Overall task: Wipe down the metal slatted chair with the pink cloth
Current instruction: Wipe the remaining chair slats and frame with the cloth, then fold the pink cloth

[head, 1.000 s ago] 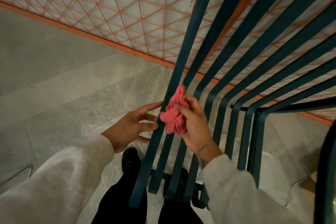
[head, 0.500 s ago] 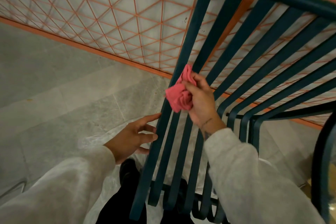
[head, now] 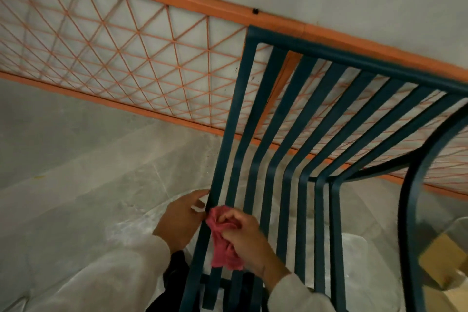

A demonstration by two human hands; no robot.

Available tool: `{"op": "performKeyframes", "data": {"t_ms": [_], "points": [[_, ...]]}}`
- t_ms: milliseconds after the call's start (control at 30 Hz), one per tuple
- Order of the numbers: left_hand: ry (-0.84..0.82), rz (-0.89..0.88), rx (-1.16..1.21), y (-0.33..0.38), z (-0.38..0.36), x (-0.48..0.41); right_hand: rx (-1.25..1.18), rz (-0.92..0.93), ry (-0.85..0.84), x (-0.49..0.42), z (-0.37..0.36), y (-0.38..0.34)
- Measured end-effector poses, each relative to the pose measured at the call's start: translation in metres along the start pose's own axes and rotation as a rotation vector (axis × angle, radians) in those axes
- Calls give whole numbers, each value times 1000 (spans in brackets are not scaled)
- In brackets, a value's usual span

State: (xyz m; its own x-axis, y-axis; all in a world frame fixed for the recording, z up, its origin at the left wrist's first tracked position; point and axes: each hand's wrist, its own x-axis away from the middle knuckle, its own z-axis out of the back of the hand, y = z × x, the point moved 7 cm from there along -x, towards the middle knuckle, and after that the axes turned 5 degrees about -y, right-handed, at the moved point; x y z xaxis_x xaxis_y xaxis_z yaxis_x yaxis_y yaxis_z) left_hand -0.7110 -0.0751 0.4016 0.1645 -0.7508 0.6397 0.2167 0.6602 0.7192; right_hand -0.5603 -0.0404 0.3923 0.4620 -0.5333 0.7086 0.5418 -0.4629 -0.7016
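Note:
The dark teal metal slatted chair (head: 281, 119) fills the right half of the view, its flat slats running from the top rail down toward me. My right hand (head: 247, 240) grips the bunched pink cloth (head: 222, 240) and presses it against the leftmost slats near their lower end. My left hand (head: 181, 219) rests against the outer left slat, thumb and fingers touching its edge, just left of the cloth.
An orange wire-mesh railing (head: 121, 58) runs along the pale wall behind the chair. Grey stone floor (head: 76, 159) lies to the left. The chair's curved armrest (head: 410, 205) rises at right, with a cardboard box (head: 440, 261) beyond it.
My right hand has slid the cloth down the left slats from higher up toward the seat end. The view has tilted up, showing the chair's top rail. My left hand closed in on the outer slat.

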Motion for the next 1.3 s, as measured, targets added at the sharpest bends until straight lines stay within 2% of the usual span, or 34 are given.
{"op": "performKeyframes", "data": {"t_ms": [100,233,400,500,767,933,1033,1167,1300], "points": [[79,-79,-145,29,1,19,-37,38,71,22,14,-15],[122,-158,-200,86,9,41,-86,170,139,54,40,-61],[141,-180,91,158,7,82,-15,407,173,107,78,-124],[137,-205,268,195,-11,116,38,489,144,147,98,-144],[229,-354,193,267,-41,186,107,607,143,236,134,-177],[289,-487,201,298,-40,244,232,775,245,302,139,-203],[302,-601,224,311,-31,285,157,826,295,343,133,-215],[250,-640,252,311,-24,332,37,796,358,388,119,-210],[185,-690,332,301,-19,377,-173,734,265,418,97,-194]]}}
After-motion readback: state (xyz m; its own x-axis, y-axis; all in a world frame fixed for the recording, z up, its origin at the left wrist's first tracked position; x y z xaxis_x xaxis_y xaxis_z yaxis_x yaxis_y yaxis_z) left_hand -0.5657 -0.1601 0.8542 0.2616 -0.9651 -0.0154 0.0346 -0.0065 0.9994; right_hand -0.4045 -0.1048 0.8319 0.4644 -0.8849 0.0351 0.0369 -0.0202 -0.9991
